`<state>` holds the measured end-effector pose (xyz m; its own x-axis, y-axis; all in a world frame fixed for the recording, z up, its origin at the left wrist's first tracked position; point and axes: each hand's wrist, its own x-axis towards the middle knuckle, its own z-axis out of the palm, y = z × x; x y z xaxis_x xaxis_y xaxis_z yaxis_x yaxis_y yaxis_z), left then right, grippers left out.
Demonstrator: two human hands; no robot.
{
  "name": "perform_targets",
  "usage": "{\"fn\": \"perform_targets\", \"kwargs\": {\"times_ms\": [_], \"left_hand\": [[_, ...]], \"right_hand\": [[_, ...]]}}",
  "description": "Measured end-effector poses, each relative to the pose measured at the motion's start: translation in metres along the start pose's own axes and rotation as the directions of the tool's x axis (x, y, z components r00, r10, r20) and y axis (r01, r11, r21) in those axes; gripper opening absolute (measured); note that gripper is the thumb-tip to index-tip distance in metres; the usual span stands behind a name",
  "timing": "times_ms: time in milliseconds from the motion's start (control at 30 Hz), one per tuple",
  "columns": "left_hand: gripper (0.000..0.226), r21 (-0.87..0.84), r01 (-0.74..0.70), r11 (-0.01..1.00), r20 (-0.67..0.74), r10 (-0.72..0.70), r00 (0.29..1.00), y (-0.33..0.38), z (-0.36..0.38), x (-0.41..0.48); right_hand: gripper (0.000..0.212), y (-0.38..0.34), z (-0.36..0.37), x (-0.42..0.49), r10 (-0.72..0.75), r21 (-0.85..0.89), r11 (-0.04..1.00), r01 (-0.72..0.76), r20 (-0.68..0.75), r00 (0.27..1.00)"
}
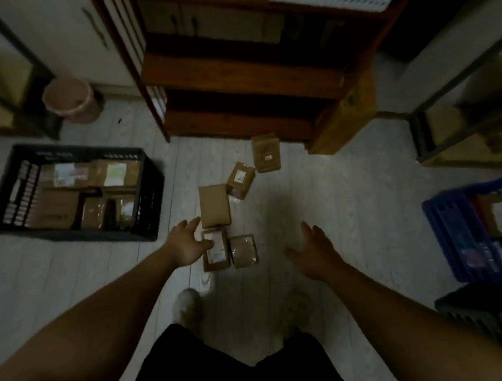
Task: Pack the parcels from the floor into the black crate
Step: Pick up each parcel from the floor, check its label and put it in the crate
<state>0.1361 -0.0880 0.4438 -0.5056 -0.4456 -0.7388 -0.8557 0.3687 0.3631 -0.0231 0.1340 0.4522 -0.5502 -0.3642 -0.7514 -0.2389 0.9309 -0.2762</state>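
Observation:
Several brown cardboard parcels lie on the pale floor in front of me. One with a white label (218, 250) lies nearest, a plain one (243, 250) beside it, a larger plain one (214, 206) behind, then a labelled one (240, 179) and a far one (266, 153). The black crate (151, 195) stands to the left and holds several parcels. My left hand (186, 243) is open, fingers spread, over the left edge of the nearest labelled parcel. My right hand (313, 250) is open, empty, to the right of the parcels.
A wooden shelf unit (234, 71) stands behind the parcels. A pink bin (70, 101) is at the back left. A blue crate (481, 232) with items and a dark crate (488, 316) stand at the right. A metal rack (461, 98) is at the far right.

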Motion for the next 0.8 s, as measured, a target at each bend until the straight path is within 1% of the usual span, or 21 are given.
{"fn": "perform_targets", "kwargs": {"times_ms": [67,133,200,300,400,500,600,700,800], "left_hand": [[0.08,-0.002,0.099,0.995,-0.012,-0.099,0.995,-0.006,0.035,0.015],[0.077,0.027,0.155,0.988,0.017,-0.155,0.988,-0.012,0.072,0.033],[0.073,0.066,0.156,0.986,0.043,-0.158,0.986,-0.013,0.107,0.053],[0.073,0.097,0.139,0.986,0.051,-0.144,0.988,-0.022,0.16,0.099],[0.079,0.159,0.088,0.983,0.045,-0.096,0.994,-0.052,0.21,0.166],[0.092,0.274,-0.001,0.962,0.031,-0.008,0.999,-0.088,0.254,0.245],[0.099,0.353,-0.074,0.933,0.011,0.075,0.997,-0.111,0.285,0.306],[0.1,0.385,-0.137,0.913,-0.027,0.159,0.987,-0.129,0.309,0.358],[0.095,0.403,-0.182,0.897,-0.104,0.242,0.965,-0.147,0.329,0.405]], "right_hand": [[0.089,0.022,0.013,0.031,-0.012,-0.026,1.0,0.014,0.085,0.996],[0.091,0.045,0.03,0.062,0.0,-0.085,0.996,0.013,0.159,0.987],[0.095,0.064,0.048,0.096,0.031,-0.081,0.997,-0.017,0.184,0.982],[0.096,0.086,0.089,0.155,0.028,0.013,0.999,-0.031,0.171,0.985],[0.098,0.1,0.138,0.223,-0.009,0.032,0.999,0.003,0.16,0.987],[0.101,0.113,0.191,0.293,-0.051,0.029,0.998,0.046,0.163,0.985],[0.106,0.125,0.243,0.359,-0.115,0.06,0.992,0.107,0.138,0.984],[0.108,0.13,0.284,0.411,-0.134,0.094,0.988,0.122,0.132,0.982],[0.107,0.133,0.314,0.454,-0.176,0.106,0.981,0.164,0.111,0.978]]}}
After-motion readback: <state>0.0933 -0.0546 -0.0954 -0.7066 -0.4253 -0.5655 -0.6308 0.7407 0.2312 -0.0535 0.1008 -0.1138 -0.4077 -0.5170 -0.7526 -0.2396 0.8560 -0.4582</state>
